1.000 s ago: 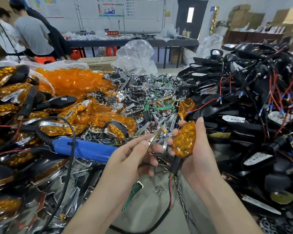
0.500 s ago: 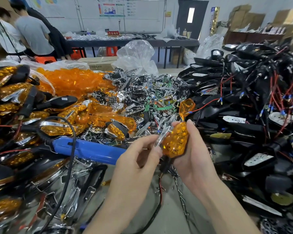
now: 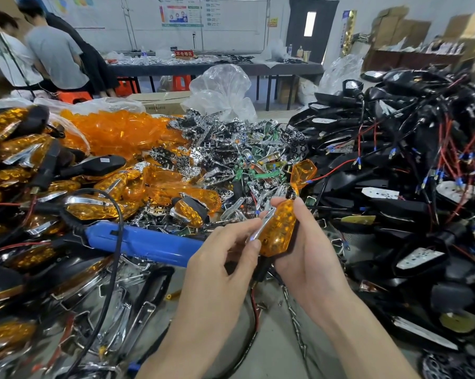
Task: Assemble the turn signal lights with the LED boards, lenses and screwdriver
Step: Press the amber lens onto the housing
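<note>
- Gripping amber turn signal light [image 3: 278, 228] w/ R hand [image 3: 310, 258].
- L hand [image 3: 222, 258] pinches chrome trim [image 3: 261, 227] against its left edge.
- Blue screwdriver [image 3: 149, 242] lies left of hands.

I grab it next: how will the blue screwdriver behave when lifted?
The blue screwdriver looks rigid and probably hefty, given its thick body. Its black cord loops over the amber lights, so it will likely drag or snag. The rounded barrel might roll if nudged.
</note>
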{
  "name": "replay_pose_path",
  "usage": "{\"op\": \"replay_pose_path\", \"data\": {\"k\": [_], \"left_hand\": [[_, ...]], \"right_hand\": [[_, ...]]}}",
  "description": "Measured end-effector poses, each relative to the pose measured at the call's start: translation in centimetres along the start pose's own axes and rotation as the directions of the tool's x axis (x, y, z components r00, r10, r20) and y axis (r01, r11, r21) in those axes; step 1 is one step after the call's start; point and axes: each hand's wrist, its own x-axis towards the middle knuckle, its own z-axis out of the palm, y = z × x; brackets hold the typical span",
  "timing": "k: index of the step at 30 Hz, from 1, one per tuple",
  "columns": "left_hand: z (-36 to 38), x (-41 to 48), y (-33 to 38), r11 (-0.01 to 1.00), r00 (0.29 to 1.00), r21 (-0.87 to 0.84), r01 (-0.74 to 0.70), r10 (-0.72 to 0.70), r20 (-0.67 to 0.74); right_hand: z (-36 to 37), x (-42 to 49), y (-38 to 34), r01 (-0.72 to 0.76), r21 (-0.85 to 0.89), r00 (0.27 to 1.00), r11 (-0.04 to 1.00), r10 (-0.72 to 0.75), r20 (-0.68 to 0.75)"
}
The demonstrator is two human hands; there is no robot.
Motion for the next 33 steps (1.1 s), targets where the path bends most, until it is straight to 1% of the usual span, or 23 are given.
{"op": "replay_pose_path", "data": {"k": [12, 18, 25, 30, 33], "left_hand": [[0.08, 0.02, -0.74, 0.999, 0.999, -0.027, 0.027, -0.027, 0.023], [0.01, -0.04, -0.56, 0.999, 0.998, -0.011, 0.044, -0.043, 0.037], [-0.09, 0.12, -0.66, 0.998, 0.998, -0.013, 0.058, -0.058, 0.037], [-0.51, 0.29, -0.62, 0.998, 0.997, -0.032, 0.061, -0.059, 0.05], [-0.63, 0.29, -0.66, 0.997, 0.997, -0.043, 0.06, -0.058, 0.049]], "right_hand": [[-0.39, 0.17, 0.28, -0.003, -0.007, 1.0, 1.0, 0.003, 0.001], [-0.48, 0.26, 0.43, 0.007, -0.037, 1.0, 0.999, -0.008, -0.016], [-0.46, 0.14, 0.34, 0.033, -0.112, 0.999, 0.993, -0.035, -0.014], [-0.55, 0.11, 0.55, 0.069, -0.214, 0.997, 0.974, -0.072, -0.009], [-0.56, 0.1, 0.61, 0.074, -0.246, 0.997, 0.966, -0.081, -0.015]]}}
